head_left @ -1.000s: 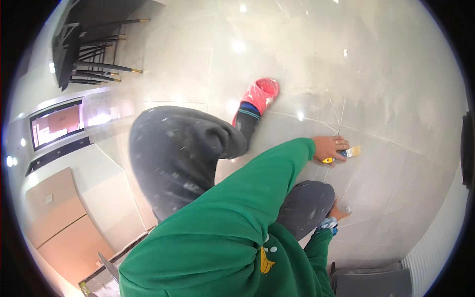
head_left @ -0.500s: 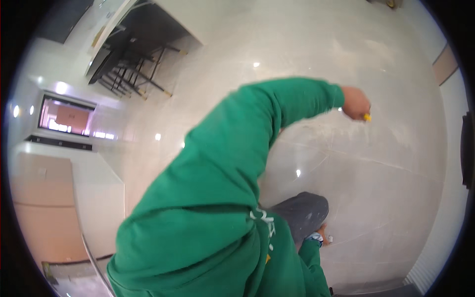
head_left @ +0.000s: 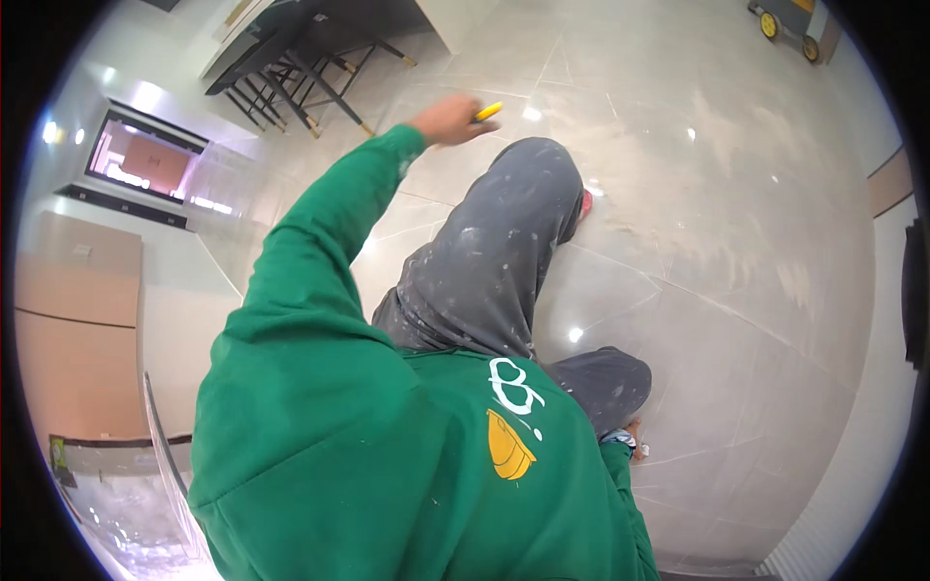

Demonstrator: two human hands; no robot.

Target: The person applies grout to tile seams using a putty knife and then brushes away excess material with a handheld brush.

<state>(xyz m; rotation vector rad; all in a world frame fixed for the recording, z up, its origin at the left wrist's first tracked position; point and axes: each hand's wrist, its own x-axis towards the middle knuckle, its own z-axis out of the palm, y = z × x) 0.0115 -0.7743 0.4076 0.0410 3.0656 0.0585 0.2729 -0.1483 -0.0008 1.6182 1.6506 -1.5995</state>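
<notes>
My left hand (head_left: 457, 121), at the end of the raised green sleeve, is closed on a yellow-handled paintbrush (head_left: 488, 111), held above the grey tile floor (head_left: 727, 339); its bristles are hidden now. My right hand (head_left: 635, 441) is low beside my bent right knee, by a small pale item I cannot make out; its fingers are mostly hidden, with blue-and-white fabric at the wrist. My raised left knee (head_left: 523, 184) has grey, paint-spotted trousers, and a pink slipper (head_left: 585, 203) shows behind it. Pale dusty streaks (head_left: 736, 194) mark the floor.
Black stools (head_left: 291, 87) stand at a white counter at top left. A wheeled machine with yellow wheels (head_left: 770, 26) is at top right. Cardboard panels (head_left: 77, 358) and a bright opening (head_left: 145, 155) are on the left. A white wall runs along the right.
My left hand with the brush has gone from low on the floor, out to the right, then across to the upper left. The view has shifted, showing the wheeled machine. My right hand stays by the knee.
</notes>
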